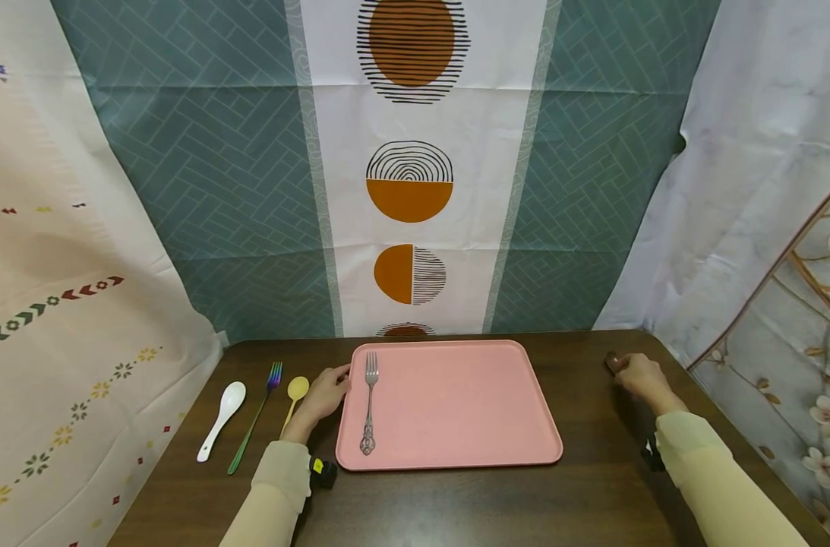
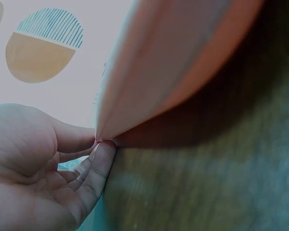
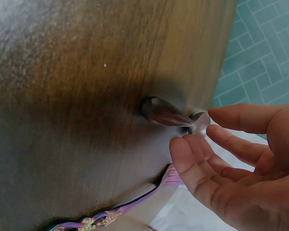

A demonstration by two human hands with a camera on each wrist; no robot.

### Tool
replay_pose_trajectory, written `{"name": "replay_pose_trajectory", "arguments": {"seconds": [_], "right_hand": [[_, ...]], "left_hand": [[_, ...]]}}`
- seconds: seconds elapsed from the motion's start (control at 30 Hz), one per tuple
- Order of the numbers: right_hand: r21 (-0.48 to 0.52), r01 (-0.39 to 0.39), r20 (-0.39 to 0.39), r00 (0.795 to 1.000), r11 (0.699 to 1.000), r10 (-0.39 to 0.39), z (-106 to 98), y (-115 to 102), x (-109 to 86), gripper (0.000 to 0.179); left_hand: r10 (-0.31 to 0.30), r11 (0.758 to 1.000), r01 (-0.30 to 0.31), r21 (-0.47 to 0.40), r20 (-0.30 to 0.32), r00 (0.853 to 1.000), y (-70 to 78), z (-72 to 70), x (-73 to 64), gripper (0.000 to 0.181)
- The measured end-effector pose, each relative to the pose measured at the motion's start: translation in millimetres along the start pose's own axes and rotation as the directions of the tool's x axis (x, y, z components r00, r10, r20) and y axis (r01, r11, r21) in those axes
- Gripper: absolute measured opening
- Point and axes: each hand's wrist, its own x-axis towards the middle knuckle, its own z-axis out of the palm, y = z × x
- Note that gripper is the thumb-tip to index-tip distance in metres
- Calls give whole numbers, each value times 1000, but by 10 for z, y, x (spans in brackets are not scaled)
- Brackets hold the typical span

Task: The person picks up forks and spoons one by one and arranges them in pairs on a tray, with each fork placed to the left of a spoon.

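A pink rectangular tray (image 1: 456, 403) lies on the dark wooden table, with a silver fork (image 1: 370, 403) along its left side. My left hand (image 1: 328, 391) is at the tray's left rim, and the left wrist view has its thumb and fingers pinching the edge of the tray (image 2: 149, 82). Far to the right, my right hand (image 1: 643, 380) is over a small dark brown spoon (image 1: 611, 362). Its fingertips come together around one end of the spoon (image 3: 166, 114) in the right wrist view, where a purple fork (image 3: 142, 197) lies beside it.
Left of my left arm lie a white spoon (image 1: 223, 418), a rainbow-green fork (image 1: 256, 418) and a yellow spoon (image 1: 297, 389). The patterned cloth (image 1: 415, 266) hangs at the table's back edge. Light curtains (image 1: 736, 251) flank the right side.
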Motion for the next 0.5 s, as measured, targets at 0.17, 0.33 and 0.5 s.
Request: {"name": "replay_pose_trajectory", "arguments": {"seconds": [0.17, 0.33, 0.5], "right_hand": [[12, -10, -12, 1000, 1000, 10, 15, -3, -3, 50], [17, -10, -17, 1000, 1000, 10, 14, -17, -15, 50], [-3, 11, -18, 1000, 1000, -11, 38, -20, -34, 47]], "left_hand": [[6, 1000, -6, 0, 1, 1000, 3, -2, -4, 44], [4, 1000, -4, -1, 3, 1000, 12, -12, -15, 44], [4, 1000, -4, -6, 3, 1000, 18, -5, -13, 45]]}}
